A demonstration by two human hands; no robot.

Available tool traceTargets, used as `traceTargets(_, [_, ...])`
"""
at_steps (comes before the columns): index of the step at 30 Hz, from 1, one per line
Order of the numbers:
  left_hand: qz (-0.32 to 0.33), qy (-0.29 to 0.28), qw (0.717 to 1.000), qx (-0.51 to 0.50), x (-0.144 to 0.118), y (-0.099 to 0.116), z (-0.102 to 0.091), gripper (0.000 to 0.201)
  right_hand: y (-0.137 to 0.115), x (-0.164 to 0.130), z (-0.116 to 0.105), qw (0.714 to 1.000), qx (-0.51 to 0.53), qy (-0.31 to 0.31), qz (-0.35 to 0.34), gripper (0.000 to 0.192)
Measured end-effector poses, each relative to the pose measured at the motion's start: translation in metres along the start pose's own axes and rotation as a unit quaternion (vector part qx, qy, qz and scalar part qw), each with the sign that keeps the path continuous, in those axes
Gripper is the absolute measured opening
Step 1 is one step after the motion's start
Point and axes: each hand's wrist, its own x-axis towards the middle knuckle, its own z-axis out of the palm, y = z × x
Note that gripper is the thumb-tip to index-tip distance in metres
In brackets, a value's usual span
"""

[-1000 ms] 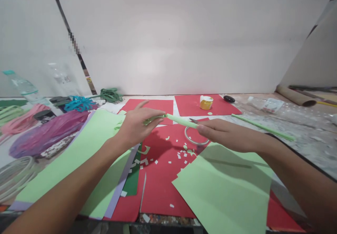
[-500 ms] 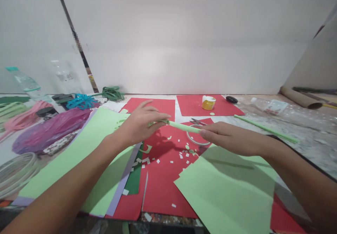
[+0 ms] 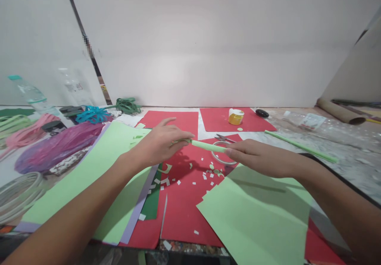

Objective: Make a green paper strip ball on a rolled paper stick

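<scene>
Head view, only one camera: left hand (image 3: 159,144) pinches one end of a light green rolled paper tube (image 3: 206,146) between thumb and fingers, index finger sticking out straight. Right hand (image 3: 258,157) pinches the other end with fingertips closed on it. Tube is held level above the red sheet (image 3: 184,205), spanning the gap between both hands, clear of the table.

Under the tube: white and green paper scraps (image 3: 208,173) scattered on the red sheet, a clear tape ring (image 3: 222,158) just beside the right fingertips, small scissors (image 3: 224,138) just behind it. Light green sheet (image 3: 256,217) lies under the right forearm, overlapping the red one. Second light green sheet (image 3: 98,169) under the left forearm, stacked on a lilac sheet (image 3: 138,207) and a dark green one (image 3: 153,203).

Further back: two more red sheets (image 3: 220,120), yellow glue pot (image 3: 235,116) with open lid on the right one, black oval object (image 3: 262,113) beside it. Second thin green paper stick (image 3: 300,146) lies on the bare table to the right, well apart from the hands. Cardboard tube (image 3: 339,112) far right.

Left side: purple fringed paper bundle (image 3: 56,146), pink strips (image 3: 26,132), blue paper flower (image 3: 92,115), dark green strip coil (image 3: 127,106), plastic bottle (image 3: 29,96). White boards (image 3: 208,42) wall off the back
</scene>
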Motion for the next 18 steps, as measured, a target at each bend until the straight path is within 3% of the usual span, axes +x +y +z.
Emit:
traceTargets(5, [-0.005,-0.037,0.999,0.002,-0.001,0.003,0.002,0.022,0.001,0.0,0.0,1.0,-0.018,-0.017,0.013,0.05])
traceTargets(14, [0.02,-0.101,0.99,0.093,-0.004,0.017,0.004,0.032,0.0,0.001,0.001,0.999,-0.022,-0.037,0.024,0.053])
traceTargets(18, [0.037,-0.133,0.983,0.122,-0.004,0.023,0.003,0.025,-0.004,0.0,0.001,0.998,-0.024,-0.051,0.03,0.054])
